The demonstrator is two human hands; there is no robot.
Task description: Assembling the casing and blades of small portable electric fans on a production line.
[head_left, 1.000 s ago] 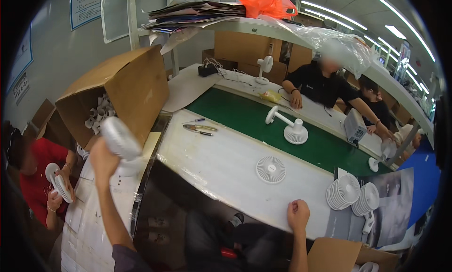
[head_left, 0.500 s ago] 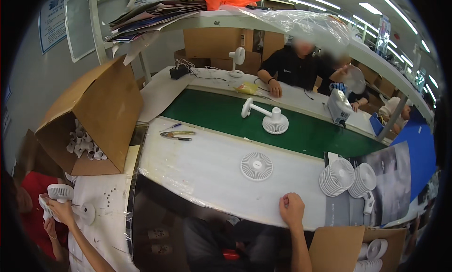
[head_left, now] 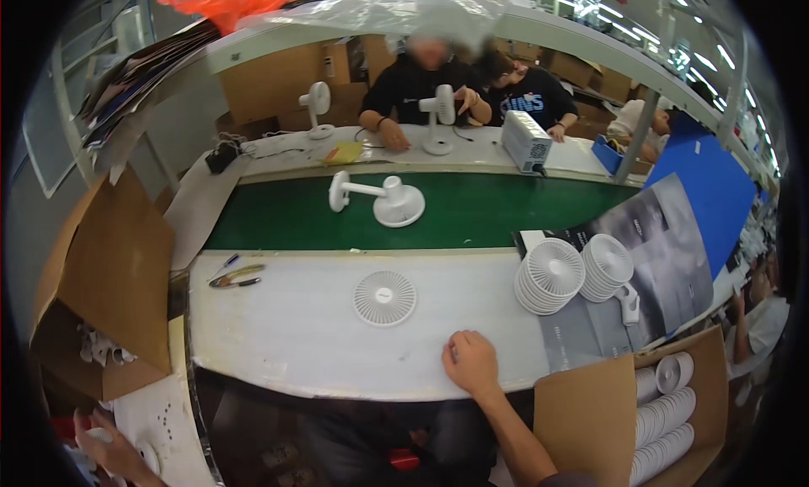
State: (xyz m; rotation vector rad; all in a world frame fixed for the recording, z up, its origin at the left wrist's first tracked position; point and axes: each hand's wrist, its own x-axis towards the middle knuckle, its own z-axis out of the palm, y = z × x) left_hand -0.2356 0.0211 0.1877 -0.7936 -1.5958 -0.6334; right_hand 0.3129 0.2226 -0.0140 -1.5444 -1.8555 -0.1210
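My right hand rests on the white tabletop near its front edge, fingers curled in a loose fist with nothing visible in them. To its upper left lies a round white fan grille. At the lower left rim, my left hand is closed around a white fan part, mostly cut off and dim. A white desk fan lies folded down on the green belt. Stacked white grilles stand to the right, with a small white fan neck piece beside them.
Pliers and a small blue-handled tool lie at the table's left. Cardboard boxes flank me: the left one holds white parts, the right one stacked grilles. Across the belt, two people sit near an upright fan and a white box.
The view has swung right, so things shift left. An upright fan now stands before the person opposite. My left hand shows less at the rim; my right hand stays on the table.
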